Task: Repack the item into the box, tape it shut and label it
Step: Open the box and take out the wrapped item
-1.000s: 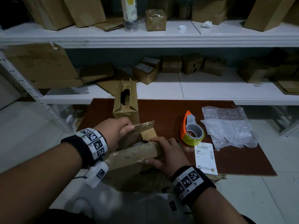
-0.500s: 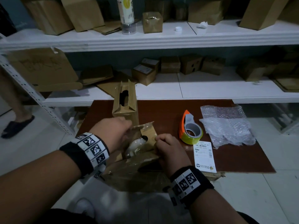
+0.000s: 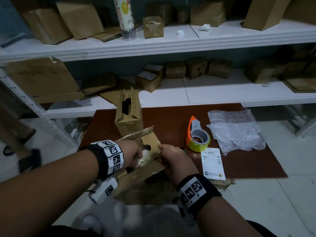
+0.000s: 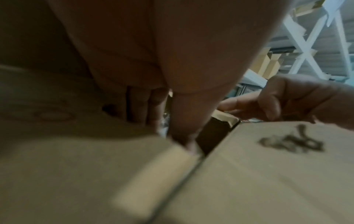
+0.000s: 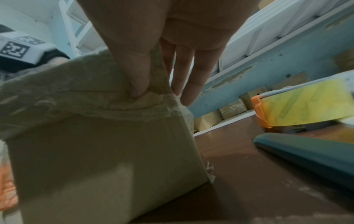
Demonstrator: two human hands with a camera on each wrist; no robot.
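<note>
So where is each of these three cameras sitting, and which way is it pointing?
Head: worn on the head, looking forward and down at the box, tape dispenser and shelves; both forearms show.
Left wrist: looks along the left hand into the box opening; blurred.
Right wrist: looks along the right hand, thumb pinching a box flap.
Shared: both wrist views and the head view show the box.
</note>
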